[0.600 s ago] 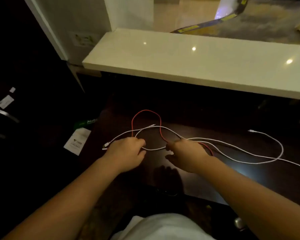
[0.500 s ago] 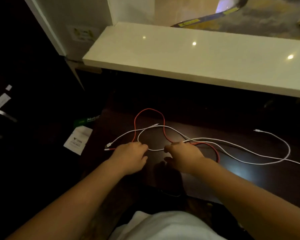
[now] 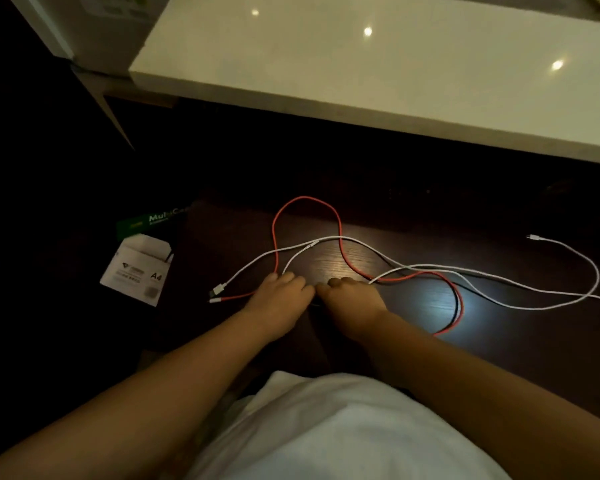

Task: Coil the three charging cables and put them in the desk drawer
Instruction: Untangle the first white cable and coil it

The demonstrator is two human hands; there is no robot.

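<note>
Both hands rest knuckles-up near the front edge of the dark desk (image 3: pixel 430 358), fingertips almost touching. Left hand (image 3: pixel 278 303) and right hand (image 3: pixel 352 299) curl over the cables; whether either pinches one cannot be told. The red cable (image 3: pixel 307 199) loops toward the desk's rear; white cables (image 3: pixel 551 303) trail right. The desk's left edge borders a paper ream (image 3: pixel 137 268). A pale counter (image 3: pixel 361 74) overhangs behind.

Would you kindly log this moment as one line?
stage: untangling | left hand, right hand: together on desk | red cable, white cables: uncoiled, crossed | drawer: unseen
</note>
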